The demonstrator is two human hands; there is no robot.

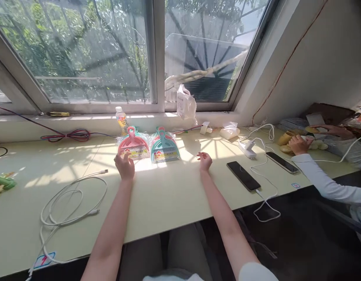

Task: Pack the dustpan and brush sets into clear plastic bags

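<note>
Two small dustpan-and-brush sets lie side by side in clear plastic packaging near the window wall. The left one is a pink dustpan set, and the right one is a teal dustpan set; each has a printed label. My left hand is at the lower left corner of the pink set, its fingers bent and apart. Whether the fingertips touch the wrapping is unclear. To the right of the teal set, my right hand hovers over the table with loosely curled fingers and nothing visible in it.
A bottle and a white paper bag stand by the window. On the left lies a coiled white cable. A black phone and a power strip are on the right, near another person's hand.
</note>
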